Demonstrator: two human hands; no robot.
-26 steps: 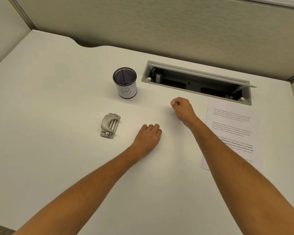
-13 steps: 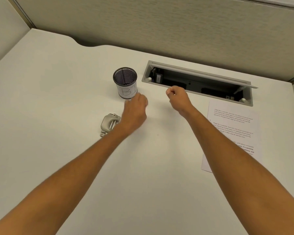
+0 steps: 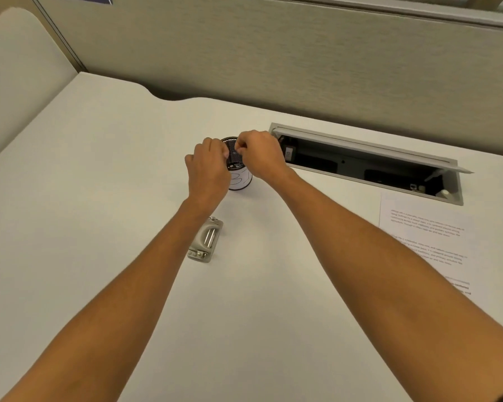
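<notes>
A black mesh cup (image 3: 241, 181) with a white label stands upright on the white desk (image 3: 99, 198). Both hands hover over its mouth. My left hand (image 3: 209, 169) is at the cup's left side, fingers curled at the rim. My right hand (image 3: 262, 158) comes in from the right, its fingertips bunched together above the opening. Nothing shows between the fingers of either hand. The hands hide most of the rim. A grey hole punch (image 3: 205, 240) lies on the desk under my left forearm.
An open cable trough (image 3: 360, 161) with a raised lid is sunk into the desk right of the cup. A printed sheet of paper (image 3: 424, 236) lies at the right. Fabric partition walls (image 3: 273, 59) close the back and left.
Both hands have moved forward from the desk surface and met over the cup. The camera has tilted up and shifted, so the cup sits lower in view.
</notes>
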